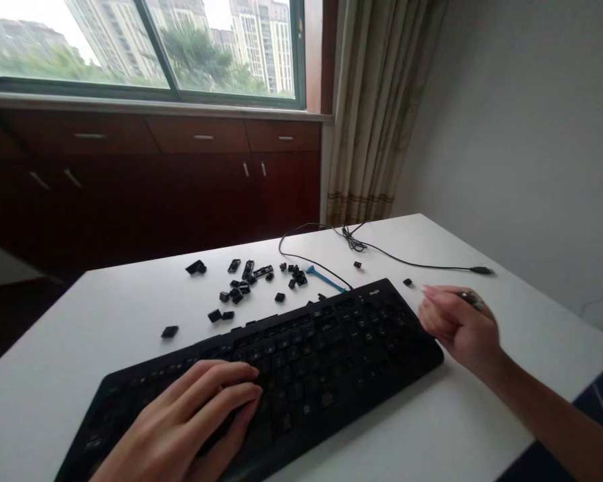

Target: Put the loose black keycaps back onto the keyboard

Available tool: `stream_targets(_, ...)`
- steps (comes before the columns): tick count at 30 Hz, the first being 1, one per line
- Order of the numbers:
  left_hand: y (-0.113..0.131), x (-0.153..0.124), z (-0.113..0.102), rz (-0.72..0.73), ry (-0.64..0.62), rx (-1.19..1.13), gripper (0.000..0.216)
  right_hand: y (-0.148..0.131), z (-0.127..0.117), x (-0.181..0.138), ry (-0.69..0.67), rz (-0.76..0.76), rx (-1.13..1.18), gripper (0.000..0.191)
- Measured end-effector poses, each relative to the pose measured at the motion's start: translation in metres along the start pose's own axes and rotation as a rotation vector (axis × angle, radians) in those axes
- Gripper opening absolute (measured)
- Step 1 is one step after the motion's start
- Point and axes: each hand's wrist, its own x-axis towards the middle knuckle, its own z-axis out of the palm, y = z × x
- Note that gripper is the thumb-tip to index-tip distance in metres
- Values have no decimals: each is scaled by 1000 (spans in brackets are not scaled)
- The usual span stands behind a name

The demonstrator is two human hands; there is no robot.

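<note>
We see L hand [181, 418] lying open on black kbd [321, 361], R hand [457, 325] clenched on small dark tool [475, 301], loose keycaps [246, 284] beyond.

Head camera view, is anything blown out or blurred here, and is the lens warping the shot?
In the head view, the window is blown out by bright daylight; the right hand looks slightly soft, and the thing in its fingers is too blurred to name; wide-angle distortion makes the black keyboard look skewed and stretched toward the lower left.
</note>
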Motion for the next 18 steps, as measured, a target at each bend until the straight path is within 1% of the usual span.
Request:
stream_targets(3, 1, -2, 0, 19, -21, -9, 25, -5, -4, -1, 34, -82, 77, 54)
stream_targets(5, 0, -2, 1, 25, -25, -9, 25, -5, -5, -3, 32, -111, 70, 54)
stream_targets(9, 1, -1, 1, 23, -32, -7, 25, 7, -4, -4, -30, -6, -68, 54)
stream_targets(11, 2, 0, 1, 26, -34, -23, 25, 8, -4, -1, -29, -9, -91, 54)
stream_targets(13, 4, 1, 0, 19, -33, -49, 25, 0, -3, 6, -27, -38, -153, 55)
stream_targets(14, 6, 1, -1, 11, -35, -64, 25, -6, -4, 10, -29, -50, -253, 55)
stream_targets(16, 7, 4, -4, -23, -47, -85, 26, -16, -8, 22, -23, -92, -576, 52)
stream_targets(18, 8, 9, -8, -55, -65, -87, 26, -20, -16, 35, -15, -146, -910, 42)
